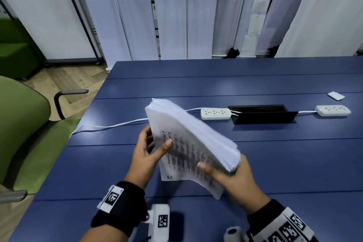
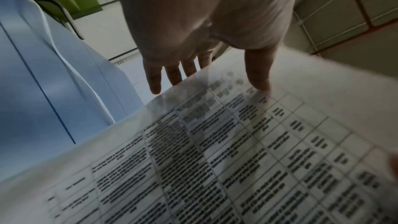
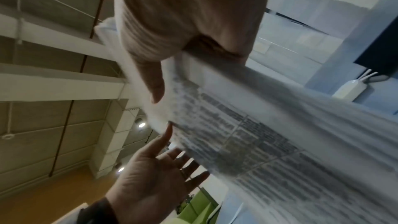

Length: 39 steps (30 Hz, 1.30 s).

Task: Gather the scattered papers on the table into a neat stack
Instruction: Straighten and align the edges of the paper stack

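I hold a thick stack of printed papers (image 1: 188, 143) tilted up on edge above the blue table (image 1: 284, 167), its lower corner close to the tabletop. My right hand (image 1: 222, 169) grips the stack's right end, thumb on the printed face and fingers hidden behind. On the left end my left hand (image 1: 158, 137) lies with straight fingers behind the sheets and its thumb tip touching the front page. The left wrist view shows the table-printed top page (image 2: 215, 159) under that thumb. In the right wrist view the stack (image 3: 269, 134) fans out blurred from my right hand (image 3: 163, 74), and my left hand (image 3: 155, 168) is spread.
Behind the stack lie a white power strip (image 1: 215, 114), a black cable box (image 1: 261, 114) and a second strip (image 1: 333, 110). A white cable (image 1: 110, 126) runs off the table's left edge. A small white object (image 1: 336, 95) sits far right. A green chair (image 1: 23, 124) stands left.
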### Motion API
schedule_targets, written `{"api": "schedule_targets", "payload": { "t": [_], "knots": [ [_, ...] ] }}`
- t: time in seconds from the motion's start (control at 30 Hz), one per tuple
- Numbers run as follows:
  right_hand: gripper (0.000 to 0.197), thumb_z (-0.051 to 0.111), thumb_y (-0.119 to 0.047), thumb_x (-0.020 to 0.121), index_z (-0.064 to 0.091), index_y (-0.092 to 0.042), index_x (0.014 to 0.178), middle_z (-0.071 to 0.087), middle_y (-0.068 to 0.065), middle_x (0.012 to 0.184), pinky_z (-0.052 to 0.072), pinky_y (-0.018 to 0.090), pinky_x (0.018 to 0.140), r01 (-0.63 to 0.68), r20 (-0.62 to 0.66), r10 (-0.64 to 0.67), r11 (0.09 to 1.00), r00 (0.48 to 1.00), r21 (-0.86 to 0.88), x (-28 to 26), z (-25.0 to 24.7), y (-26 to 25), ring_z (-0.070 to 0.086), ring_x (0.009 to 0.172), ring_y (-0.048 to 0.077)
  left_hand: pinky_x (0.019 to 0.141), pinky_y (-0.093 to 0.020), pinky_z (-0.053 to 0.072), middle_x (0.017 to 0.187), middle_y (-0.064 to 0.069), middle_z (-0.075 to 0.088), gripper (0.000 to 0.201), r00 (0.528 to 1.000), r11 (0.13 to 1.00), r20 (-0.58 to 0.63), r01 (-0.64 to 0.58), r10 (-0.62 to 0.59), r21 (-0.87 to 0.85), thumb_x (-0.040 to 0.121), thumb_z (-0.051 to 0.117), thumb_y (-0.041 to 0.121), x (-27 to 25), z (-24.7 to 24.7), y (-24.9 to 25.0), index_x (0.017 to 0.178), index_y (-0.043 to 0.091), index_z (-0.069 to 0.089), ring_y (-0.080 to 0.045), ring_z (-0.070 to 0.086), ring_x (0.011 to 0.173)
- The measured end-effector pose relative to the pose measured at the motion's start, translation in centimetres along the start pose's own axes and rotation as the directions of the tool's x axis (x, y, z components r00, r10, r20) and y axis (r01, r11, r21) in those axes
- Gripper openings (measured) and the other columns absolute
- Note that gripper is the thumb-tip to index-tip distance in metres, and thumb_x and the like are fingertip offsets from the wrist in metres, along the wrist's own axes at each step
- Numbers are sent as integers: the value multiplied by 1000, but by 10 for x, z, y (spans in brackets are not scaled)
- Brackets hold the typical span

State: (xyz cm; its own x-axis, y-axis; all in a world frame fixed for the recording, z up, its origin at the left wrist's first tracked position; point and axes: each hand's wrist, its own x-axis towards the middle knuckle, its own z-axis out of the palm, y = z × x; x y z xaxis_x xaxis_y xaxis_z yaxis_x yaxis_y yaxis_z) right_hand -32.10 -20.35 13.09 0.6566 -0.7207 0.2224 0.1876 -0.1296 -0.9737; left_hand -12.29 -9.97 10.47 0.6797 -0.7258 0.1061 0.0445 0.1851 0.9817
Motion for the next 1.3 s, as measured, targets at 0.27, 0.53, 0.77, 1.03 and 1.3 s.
{"api": "schedule_targets", "payload": {
  "t": [0.27, 0.53, 0.77, 1.03, 1.3],
  "knots": [
    [26, 74, 10, 71, 71, -11, 85, 76, -2, 79, 55, 17, 66, -123, -125, 132, 989, 983, 78, 18, -23, 6, 70, 74, 4, 102, -35, 46, 123, 0, 66, 80, 996, 990, 57, 60, -67, 128, 55, 91, 36, 1, -8, -4, 125, 23, 54, -16, 60, 118],
    [53, 87, -8, 50, 68, 1, 98, 76, 7, 91, 56, 22, 71, -123, -189, 145, 985, 971, 125, 23, -35, 11, 72, 83, 14, 74, -14, 52, 95, 5, 76, 49, 985, 993, 134, 106, -112, 51, 56, 85, 2, 3, -6, 5, 101, 12, 69, -5, 70, 89],
    [57, 86, 13, 54, 57, 13, 103, 75, -7, 82, 54, 13, 70, -24, -291, 39, 998, 956, 55, 16, -12, 18, 70, 77, 2, 72, -17, 52, 89, 2, 76, 52, 994, 999, 107, 22, -26, 31, 50, 90, 15, -9, 13, 2, 97, 4, 69, -6, 70, 83],
    [35, 68, 9, 80, 59, -6, 110, 73, -9, 83, 57, 22, 75, -135, -370, 139, 990, 918, 36, 22, -9, 26, 68, 75, -5, 80, -25, 57, 93, -2, 77, 32, 991, 1000, -130, 25, -27, -17, 75, 76, -5, -1, 29, -2, 104, 4, 67, -13, 71, 90],
    [45, 61, 7, 87, 53, -32, 107, 72, -22, 95, 51, 29, 93, 47, -401, -47, 999, 915, -9, 28, 10, -1, 67, 93, -2, 79, -16, 53, 102, -4, 72, 37, 937, 983, -307, -182, 165, -28, 85, 62, -10, -4, 39, 28, 121, -5, 54, -3, 68, 90]
  ]
}}
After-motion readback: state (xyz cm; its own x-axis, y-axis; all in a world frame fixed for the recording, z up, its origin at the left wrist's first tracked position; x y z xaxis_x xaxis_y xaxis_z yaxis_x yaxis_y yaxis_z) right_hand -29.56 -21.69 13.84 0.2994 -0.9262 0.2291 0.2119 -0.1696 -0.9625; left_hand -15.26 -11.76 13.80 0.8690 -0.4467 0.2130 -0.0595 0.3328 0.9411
